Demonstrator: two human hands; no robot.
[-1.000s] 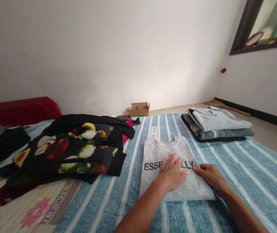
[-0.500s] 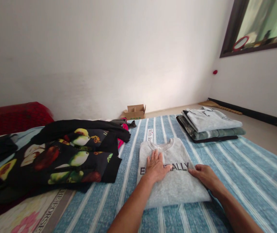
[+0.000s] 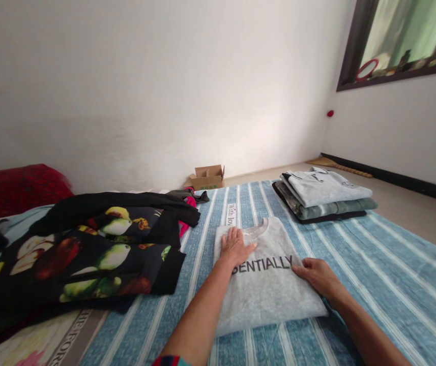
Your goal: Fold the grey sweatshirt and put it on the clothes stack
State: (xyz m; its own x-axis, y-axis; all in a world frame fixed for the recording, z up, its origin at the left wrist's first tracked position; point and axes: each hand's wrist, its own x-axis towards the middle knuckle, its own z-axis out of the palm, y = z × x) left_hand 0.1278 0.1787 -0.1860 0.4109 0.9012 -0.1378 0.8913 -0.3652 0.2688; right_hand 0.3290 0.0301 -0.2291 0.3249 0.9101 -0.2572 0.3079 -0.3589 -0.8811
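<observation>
A grey crew-neck top [image 3: 267,292] with dark lettering lies folded on the blue striped bedsheet [image 3: 401,295], its collar away from me. My left hand [image 3: 235,249] rests flat on its upper left part, fingers spread, hiding the first letters. At the right edge of the top, my right hand [image 3: 319,277] pinches the cloth, thumb on top and the other fingers partly hidden beneath. Beyond it to the right stands a stack of folded clothes, with a light grey collared shirt [image 3: 328,187] uppermost and a grey-green garment [image 3: 336,209] under it.
A loose heap of clothes at the left includes a black fruit-print garment [image 3: 118,264]. Behind it is a red cover [image 3: 19,188]. An open cardboard box [image 3: 208,178] stands by the wall. The bed's far right edge meets bare floor [image 3: 404,198].
My left hand has slid left and slightly away from me over the top, uncovering more lettering. My right hand keeps its place at the right edge. The view has shifted slightly.
</observation>
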